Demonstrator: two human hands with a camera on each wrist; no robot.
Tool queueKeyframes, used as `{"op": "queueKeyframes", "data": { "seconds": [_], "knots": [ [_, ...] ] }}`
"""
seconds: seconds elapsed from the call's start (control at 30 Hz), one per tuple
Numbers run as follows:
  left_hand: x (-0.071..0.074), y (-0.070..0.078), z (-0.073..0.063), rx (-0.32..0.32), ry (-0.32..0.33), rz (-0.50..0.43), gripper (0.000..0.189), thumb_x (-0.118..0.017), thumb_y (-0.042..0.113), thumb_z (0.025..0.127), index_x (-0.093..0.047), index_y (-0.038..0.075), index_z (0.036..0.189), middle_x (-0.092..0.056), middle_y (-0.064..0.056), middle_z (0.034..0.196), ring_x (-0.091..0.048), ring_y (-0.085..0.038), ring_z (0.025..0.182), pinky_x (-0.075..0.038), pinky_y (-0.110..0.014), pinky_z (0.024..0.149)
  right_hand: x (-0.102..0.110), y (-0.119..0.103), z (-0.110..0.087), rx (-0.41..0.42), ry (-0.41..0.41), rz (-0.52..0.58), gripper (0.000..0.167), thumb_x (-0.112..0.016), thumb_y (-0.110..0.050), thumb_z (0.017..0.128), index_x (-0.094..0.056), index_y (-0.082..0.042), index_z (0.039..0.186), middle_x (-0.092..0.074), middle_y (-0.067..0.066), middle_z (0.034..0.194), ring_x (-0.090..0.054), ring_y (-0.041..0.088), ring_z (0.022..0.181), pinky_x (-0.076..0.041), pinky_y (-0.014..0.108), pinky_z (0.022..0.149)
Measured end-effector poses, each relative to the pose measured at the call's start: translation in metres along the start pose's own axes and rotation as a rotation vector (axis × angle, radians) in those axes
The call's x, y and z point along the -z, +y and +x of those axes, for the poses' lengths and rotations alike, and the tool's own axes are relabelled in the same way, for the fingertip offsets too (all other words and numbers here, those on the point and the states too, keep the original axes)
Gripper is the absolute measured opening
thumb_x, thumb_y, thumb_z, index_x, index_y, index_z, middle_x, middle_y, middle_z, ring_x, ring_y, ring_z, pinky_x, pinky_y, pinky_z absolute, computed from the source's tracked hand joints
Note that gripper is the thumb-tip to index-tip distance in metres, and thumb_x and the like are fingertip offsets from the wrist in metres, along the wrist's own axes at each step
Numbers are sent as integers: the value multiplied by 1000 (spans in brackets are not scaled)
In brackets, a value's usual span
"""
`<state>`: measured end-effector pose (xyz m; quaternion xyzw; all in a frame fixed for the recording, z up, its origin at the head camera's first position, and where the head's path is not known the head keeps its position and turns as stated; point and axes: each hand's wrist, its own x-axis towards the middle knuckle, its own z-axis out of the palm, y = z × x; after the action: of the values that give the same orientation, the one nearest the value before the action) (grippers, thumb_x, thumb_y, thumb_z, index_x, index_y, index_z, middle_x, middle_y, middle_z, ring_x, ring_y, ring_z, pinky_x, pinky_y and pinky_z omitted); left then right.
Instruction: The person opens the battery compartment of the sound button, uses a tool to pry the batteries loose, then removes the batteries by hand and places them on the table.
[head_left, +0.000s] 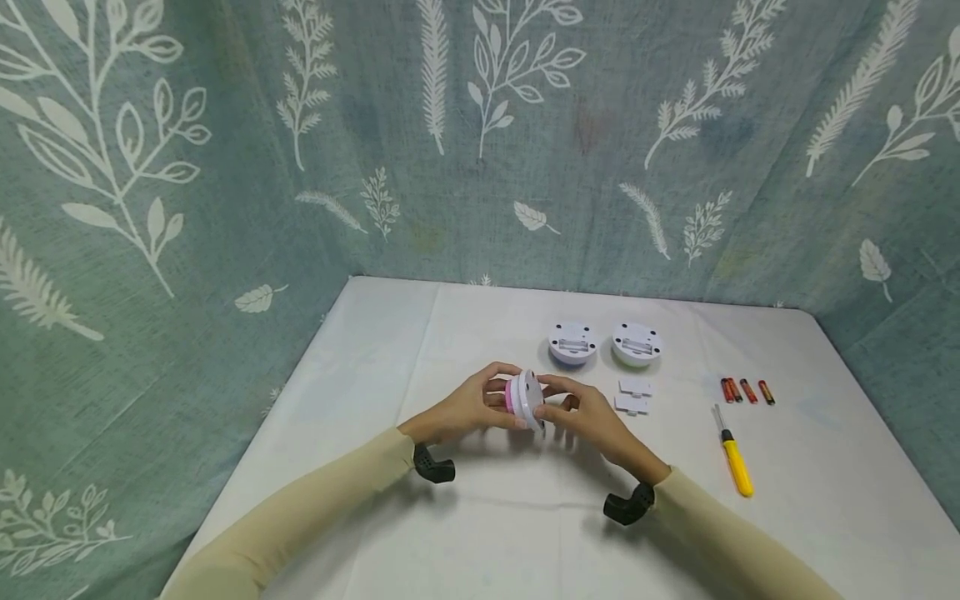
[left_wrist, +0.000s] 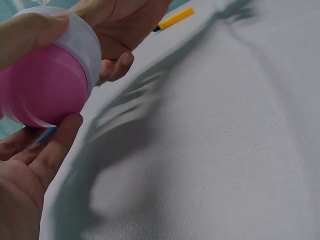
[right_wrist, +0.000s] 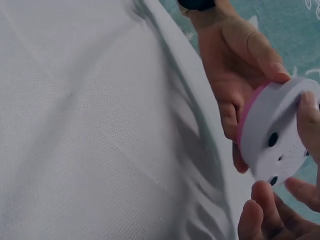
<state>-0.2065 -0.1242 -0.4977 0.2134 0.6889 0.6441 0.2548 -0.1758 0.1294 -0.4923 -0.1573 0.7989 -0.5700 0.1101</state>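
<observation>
Above the table, both hands hold a round white-and-pink battery-powered device [head_left: 531,398] on edge, its flat white back towards the right. My left hand [head_left: 474,403] grips it around the pink side, thumb and fingers at opposite parts of the rim. My right hand [head_left: 594,418] has its thumb on the white back and its fingertips at the rim. In the right wrist view the back of the device [right_wrist: 280,142] shows dark round feet and small holes. The pink dome [left_wrist: 47,85] faces the left palm in the left wrist view.
Two similar round devices, one bluish [head_left: 572,343] and one green-edged [head_left: 636,343], lie back up with battery bays uncovered. Nearer are two white battery covers [head_left: 632,404]. To the right lie several red batteries [head_left: 748,391] and a yellow-handled screwdriver [head_left: 737,467].
</observation>
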Motion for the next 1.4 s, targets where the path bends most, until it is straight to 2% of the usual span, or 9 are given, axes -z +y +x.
{"op": "queueKeyframes", "data": {
  "seconds": [0.13, 0.27, 0.37, 0.5, 0.63, 0.87, 1.1, 1.37, 1.4],
  "knots": [
    [-1, -1, 0, -7, 27, -31, 79, -89, 11, 82, -39, 15, 143, -57, -15, 136, -65, -27, 118, -55, -37, 92, 1, 2, -1, 4, -43, 65, 67, -82, -22, 89, -54, -13, 150, -62, 15, 129, -64, 33, 78, -56, 39, 56],
    [-3, -1, -1, -12, 27, -64, 77, -87, 7, 82, -37, 12, 140, -55, -16, 136, -66, -27, 116, -55, -35, 91, 2, 3, -1, 31, -79, 98, 74, -85, -16, 86, -50, -10, 152, -66, 20, 106, -63, 31, 72, -55, 37, 56],
    [-2, 0, -1, -28, 17, -57, 77, -88, 5, 81, -39, 10, 140, -52, -14, 139, -64, -27, 118, -56, -36, 92, 3, 4, -1, 63, -68, 47, 77, -86, -19, 85, -50, -9, 153, -63, 17, 100, -63, 27, 71, -52, 32, 56],
    [0, 2, -1, -49, 12, 8, 80, -89, 4, 79, -43, 10, 144, -54, -12, 138, -63, -27, 118, -55, -36, 92, 4, 6, -2, 87, -23, -58, 81, -89, -24, 83, -50, -9, 152, -57, 9, 115, -62, 21, 77, -48, 27, 60],
    [2, 2, -1, -53, 29, 106, 83, -91, 5, 78, -45, 13, 147, -58, -8, 134, -63, -24, 112, -55, -34, 90, 6, 5, -1, 115, 14, -147, 85, -91, -29, 80, -50, -7, 152, -58, 8, 124, -64, 18, 81, -52, 28, 68],
    [2, 1, 0, -43, 60, 255, 89, -95, 18, 74, -47, 20, 149, -62, -5, 123, -63, -20, 87, -53, -30, 77, 8, 1, 1, 205, 29, -258, 84, -92, -30, 79, -53, -3, 149, -56, 11, 135, -63, 13, 81, -57, 36, 76],
    [2, 3, -1, -54, 63, 303, 91, -96, 22, 73, -49, 19, 151, -61, -3, 125, -61, -20, 105, -54, -32, 87, 12, -1, 2, 214, 12, -279, 84, -92, -28, 79, -53, -4, 149, -58, 7, 131, -64, 13, 82, -58, 37, 76],
    [3, -2, 0, -78, 79, 359, 99, -96, 30, 74, -43, 19, 157, -60, -1, 125, -61, -19, 102, -54, -32, 87, 18, -2, 2, 247, -15, -322, 76, -91, -30, 80, -58, -10, 146, -68, -4, 84, -64, 11, 78, -56, 30, 71],
    [3, -2, 0, -78, 77, 368, 99, -95, 30, 75, -42, 19, 158, -59, -1, 125, -61, -18, 102, -54, -32, 87, 19, -2, 2, 255, -18, -324, 75, -91, -30, 80, -59, -10, 145, -68, -5, 83, -64, 12, 77, -56, 29, 70]
  ]
}}
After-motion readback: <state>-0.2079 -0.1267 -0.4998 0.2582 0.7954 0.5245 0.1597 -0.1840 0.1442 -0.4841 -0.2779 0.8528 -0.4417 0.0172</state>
